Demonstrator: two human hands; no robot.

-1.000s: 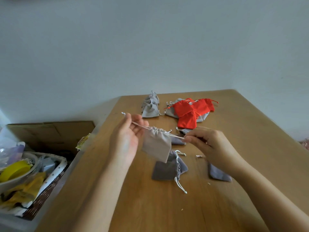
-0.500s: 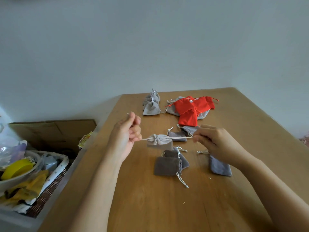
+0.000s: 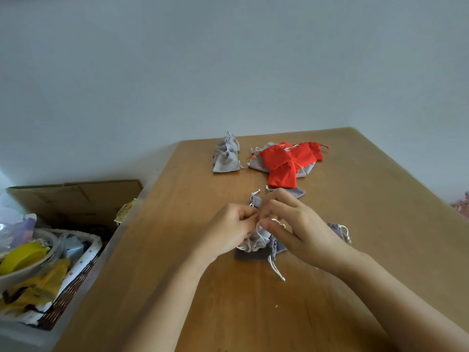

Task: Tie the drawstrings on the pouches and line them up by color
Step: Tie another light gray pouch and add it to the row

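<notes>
Wooden table meets pale wall; left hand and right hand fingers seemingly pinch drawstrings of one grey pouch.

Our hands aren't spread apart anymore. The left hand and right hand are now right up against each other, fingertips meeting, and low over the table instead of up in the air. The cords we pinch aren't stretched out sideways now, they're slack and looped by our fingers. The light pouch, flat and open a second ago, is bunched shut and sits low over the dark pouch.
</notes>
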